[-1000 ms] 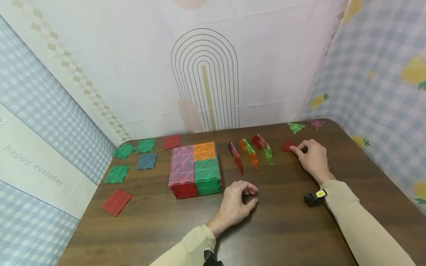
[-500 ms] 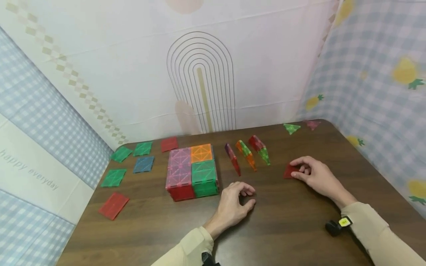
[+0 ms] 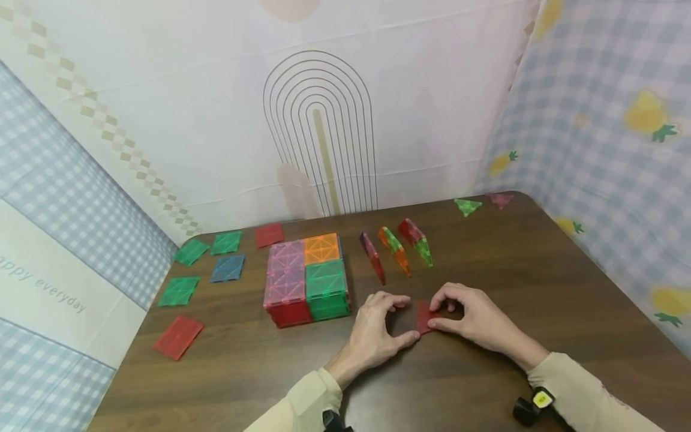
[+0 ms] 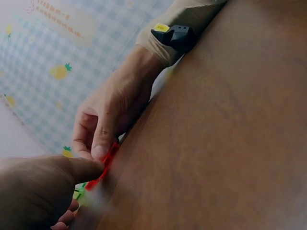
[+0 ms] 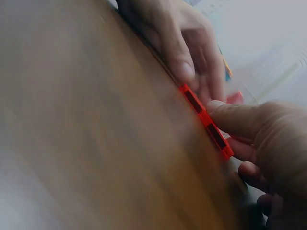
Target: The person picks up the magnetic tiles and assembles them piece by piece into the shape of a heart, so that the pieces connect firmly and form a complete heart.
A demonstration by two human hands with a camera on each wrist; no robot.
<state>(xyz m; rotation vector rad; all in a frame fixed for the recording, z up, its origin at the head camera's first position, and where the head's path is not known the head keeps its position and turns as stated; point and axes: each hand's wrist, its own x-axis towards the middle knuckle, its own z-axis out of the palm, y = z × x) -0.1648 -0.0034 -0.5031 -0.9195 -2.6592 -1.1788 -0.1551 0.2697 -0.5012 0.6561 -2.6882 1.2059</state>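
A red translucent magnetic tile (image 3: 424, 319) lies low over the table between the two hands, its right part hidden by fingers. My right hand (image 3: 480, 315) pinches it between thumb and fingers. The right wrist view shows the red tile (image 5: 205, 120) edge-on, close to the wood. My left hand (image 3: 372, 333) rests on the table with thumb and fingers spread apart; its thumb tip is at or very near the tile's left edge, and contact is hard to tell. Just left of that hand stands a box of magnetic tiles (image 3: 326, 279) with purple, orange and green on top.
Behind the hands stand three narrow tile pieces: purple-red (image 3: 373, 258), orange-green (image 3: 396, 250) and red-green (image 3: 416, 241). Green (image 3: 467, 207) and pink (image 3: 501, 200) triangles lie at the back right. Several flat tiles, including a red one (image 3: 179, 338), lie on the left.
My right hand has brought the red tile from the back right toward the front and left, up to my left hand. The left hand has barely moved.
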